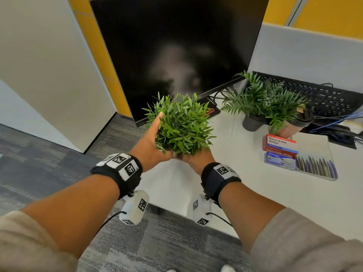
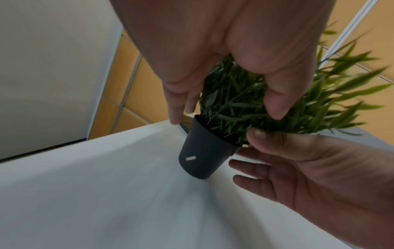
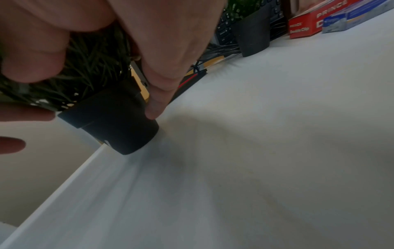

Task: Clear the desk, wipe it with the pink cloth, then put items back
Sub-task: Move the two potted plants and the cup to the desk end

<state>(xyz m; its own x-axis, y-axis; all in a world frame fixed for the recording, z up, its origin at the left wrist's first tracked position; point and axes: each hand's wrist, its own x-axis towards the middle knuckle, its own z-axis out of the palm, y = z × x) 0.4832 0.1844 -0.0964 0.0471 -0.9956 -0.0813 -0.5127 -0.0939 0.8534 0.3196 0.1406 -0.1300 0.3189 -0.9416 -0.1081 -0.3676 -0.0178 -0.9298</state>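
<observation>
The person has a small potted plant (image 1: 179,124) between both hands at the near left corner of the white counter (image 1: 255,193). In the left wrist view its dark pot (image 2: 202,151) sits tilted, with its base on or just above the counter close to the edge; which of the two cannot be told.

The left hand (image 1: 151,142) lies against the left side of the foliage with fingers fairly straight and thumb reaching into the leaves. The right hand (image 1: 196,159) cups the plant from below and from the near side, fingers spread. In the right wrist view one fingertip (image 3: 154,109) touches the pot wall and a thumb presses into the leaves. Neither hand wraps the pot. The two-sided hold probably serves to steady a top-heavy, bushy thing whose pot is narrow and hidden under leaves.

The other items stand grouped at the far right of the counter: a second potted plant (image 1: 261,103), a lidded cup (image 1: 298,122), a red Double Clip box (image 1: 280,143), a blue box (image 1: 280,160), a row of pens (image 1: 316,165) and a black keyboard (image 1: 324,95) propped against the partition. This crowding leaves the middle of the counter bare. A dark monitor (image 1: 176,46) stands behind. No pink cloth is in view, so whether the plant is leaving or returning cannot be told.
</observation>
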